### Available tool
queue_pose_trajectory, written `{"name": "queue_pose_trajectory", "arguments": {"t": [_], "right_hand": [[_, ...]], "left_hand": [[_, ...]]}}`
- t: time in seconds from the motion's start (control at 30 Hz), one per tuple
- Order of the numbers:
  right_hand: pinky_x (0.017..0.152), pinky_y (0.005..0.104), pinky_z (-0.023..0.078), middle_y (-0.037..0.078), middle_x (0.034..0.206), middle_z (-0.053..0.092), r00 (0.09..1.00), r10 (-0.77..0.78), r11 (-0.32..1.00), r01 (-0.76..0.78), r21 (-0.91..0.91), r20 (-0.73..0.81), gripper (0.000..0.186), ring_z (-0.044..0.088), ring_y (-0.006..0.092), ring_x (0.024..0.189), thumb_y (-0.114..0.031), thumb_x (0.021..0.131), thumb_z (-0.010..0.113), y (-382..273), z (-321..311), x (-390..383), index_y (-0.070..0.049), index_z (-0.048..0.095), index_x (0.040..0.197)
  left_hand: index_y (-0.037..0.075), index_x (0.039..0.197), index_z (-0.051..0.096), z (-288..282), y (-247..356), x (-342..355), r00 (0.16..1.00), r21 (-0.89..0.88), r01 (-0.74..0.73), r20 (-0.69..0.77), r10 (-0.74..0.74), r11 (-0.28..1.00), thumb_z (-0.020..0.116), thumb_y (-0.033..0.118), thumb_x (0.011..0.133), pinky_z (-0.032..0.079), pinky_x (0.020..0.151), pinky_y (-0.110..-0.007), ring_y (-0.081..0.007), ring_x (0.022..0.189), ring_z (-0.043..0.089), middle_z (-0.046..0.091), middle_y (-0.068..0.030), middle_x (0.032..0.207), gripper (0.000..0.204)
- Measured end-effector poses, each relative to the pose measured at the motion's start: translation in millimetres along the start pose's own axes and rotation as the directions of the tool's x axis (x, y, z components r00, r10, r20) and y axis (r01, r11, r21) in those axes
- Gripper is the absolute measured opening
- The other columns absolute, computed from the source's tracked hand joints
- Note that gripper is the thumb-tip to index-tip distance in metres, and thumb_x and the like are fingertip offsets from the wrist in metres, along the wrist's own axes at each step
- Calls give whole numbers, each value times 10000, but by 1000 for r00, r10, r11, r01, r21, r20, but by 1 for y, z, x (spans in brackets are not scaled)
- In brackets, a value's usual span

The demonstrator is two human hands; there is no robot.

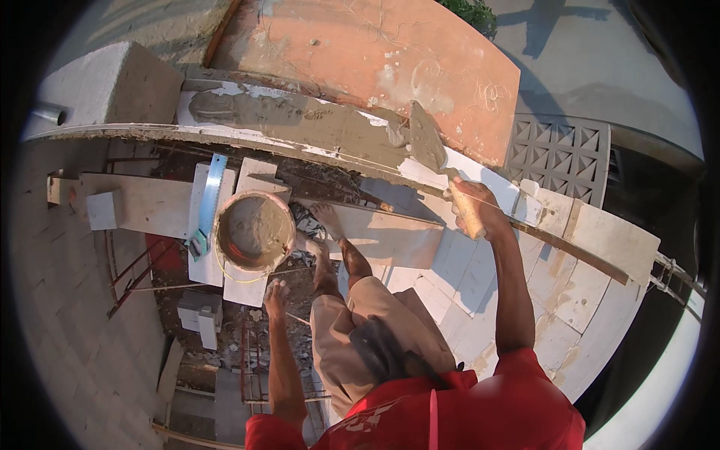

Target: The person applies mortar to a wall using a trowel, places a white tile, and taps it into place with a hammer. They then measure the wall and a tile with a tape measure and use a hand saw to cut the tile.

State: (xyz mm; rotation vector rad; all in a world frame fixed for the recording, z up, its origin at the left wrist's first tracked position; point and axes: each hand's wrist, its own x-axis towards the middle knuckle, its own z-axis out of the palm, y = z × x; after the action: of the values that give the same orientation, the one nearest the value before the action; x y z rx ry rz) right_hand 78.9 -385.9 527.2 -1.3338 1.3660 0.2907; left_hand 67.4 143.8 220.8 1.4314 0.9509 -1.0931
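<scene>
My right hand [481, 208] is closed around the wooden handle of a trowel [427, 142]. The blade rests at the wall top, against a layer of wet grey mortar [300, 124] spread along the white blocks. My left hand [276, 297] hangs low, just below a round bucket [255, 231] of grey mortar. Its fingers look curled, and whatever they may hold is too small to make out. Beside the bucket lies a handsaw [211, 202] with a blue-grey blade and a green-and-black grip, on white blocks.
A large white block [112, 84] sits on the wall's left end, near a metal pipe end [49, 114]. My bare feet [326, 219] are by a plank [390, 229]. Below are rusty metal bars [135, 277] and loose blocks [201, 315]. A patterned vent block panel [559, 159] stands beyond the wall.
</scene>
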Motion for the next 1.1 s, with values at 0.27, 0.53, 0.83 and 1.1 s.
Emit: {"name": "queue_pose_trajectory", "arguments": {"t": [0.27, 0.53, 0.83, 1.1], "right_hand": [[559, 280, 499, 67, 827, 612, 876, -357, 885, 428, 181, -323, 377, 595, 148, 609, -89, 891, 687, 90, 35, -17, -14, 503, 1211], [829, 556, 459, 330, 1054, 603, 729, -472, 881, 371, -293, -496, 526, 617, 503, 941, -183, 940, 673, 188, 198, 84, 57, 376, 1301], [998, 503, 442, 353, 1197, 577, 869, -494, 783, 441, -438, -8, 659, 562, 499, 1147, -269, 956, 658, 333, 271, -44, 41, 320, 1429], [757, 593, 465, 324, 918, 639, 736, -352, 508, 669, -543, 578, 376, 614, 525, 898, -252, 927, 664, 228, 290, 32, -1, 502, 1155]], "left_hand": [[89, 1396, 557, -12, -15, 11, 998, -22, 8, -56, -9, 1000, 633, 395, 986, 468, 928, -376, -249, 1179, 623, 660, -80, 1271, 518], [90, 1383, 567, 7, -18, 2, 1000, 1, 7, 14, -7, 1000, 637, 388, 981, 465, 937, -358, -249, 1173, 629, 678, -76, 1244, 505], [134, 1328, 608, -3, -37, -12, 997, -37, 44, -69, -46, 998, 639, 409, 977, 449, 817, -303, -210, 1102, 648, 698, -33, 1203, 448], [142, 1215, 659, -27, -95, -29, 996, -167, 58, -62, -69, 984, 660, 379, 973, 447, 745, -310, -126, 945, 621, 699, 12, 1067, 339]]}}
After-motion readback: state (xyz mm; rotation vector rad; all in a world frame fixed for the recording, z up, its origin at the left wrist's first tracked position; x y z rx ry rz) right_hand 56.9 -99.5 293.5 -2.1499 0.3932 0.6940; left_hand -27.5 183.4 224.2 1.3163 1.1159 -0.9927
